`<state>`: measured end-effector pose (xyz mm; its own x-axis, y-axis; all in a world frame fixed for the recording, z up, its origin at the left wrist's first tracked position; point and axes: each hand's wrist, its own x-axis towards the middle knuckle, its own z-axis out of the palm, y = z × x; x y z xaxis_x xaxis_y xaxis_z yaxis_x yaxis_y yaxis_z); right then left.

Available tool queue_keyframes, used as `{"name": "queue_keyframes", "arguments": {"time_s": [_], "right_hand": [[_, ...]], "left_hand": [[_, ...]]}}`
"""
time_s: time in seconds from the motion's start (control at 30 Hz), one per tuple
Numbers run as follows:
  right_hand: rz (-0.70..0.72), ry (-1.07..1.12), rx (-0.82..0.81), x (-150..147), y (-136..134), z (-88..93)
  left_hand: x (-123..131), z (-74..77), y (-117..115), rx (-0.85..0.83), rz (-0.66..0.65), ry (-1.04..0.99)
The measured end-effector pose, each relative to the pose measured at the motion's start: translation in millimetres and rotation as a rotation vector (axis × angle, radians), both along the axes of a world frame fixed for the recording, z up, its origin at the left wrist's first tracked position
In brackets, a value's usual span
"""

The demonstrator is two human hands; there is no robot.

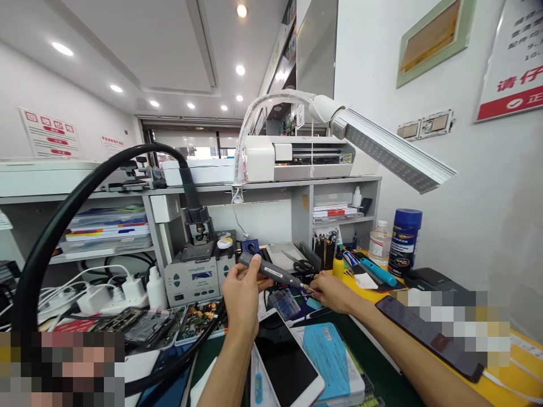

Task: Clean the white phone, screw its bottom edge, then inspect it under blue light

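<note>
My left hand is closed around the thick body of a grey pen-shaped power tool, which points right and slightly downward. At its narrow brass-coloured tip, my right hand pinches with its fingertips; they seem to grip the thin bit there, though it is too small to make out well. Below the hands lies a white phone with a dark screen. Beside that phone rests a blue and white box. A clear plastic case sits just under the tool.
A hot-air station stands at the back left, and a black hose arches across the left side. An LED lamp hangs at upper right. Right of my arm are a dark phone, a blue spray can and a yellow bottle.
</note>
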<state>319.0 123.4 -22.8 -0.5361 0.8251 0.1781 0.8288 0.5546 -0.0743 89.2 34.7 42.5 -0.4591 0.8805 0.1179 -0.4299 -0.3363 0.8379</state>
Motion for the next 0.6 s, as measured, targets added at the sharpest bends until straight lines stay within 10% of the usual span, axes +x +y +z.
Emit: {"name": "queue_keyframes", "arguments": {"time_s": [0.6], "right_hand": [[-0.085,0.575,-0.106,11,2,27.4]], "left_hand": [[-1,0.3,-3,-0.015,-0.056,0.039]]}}
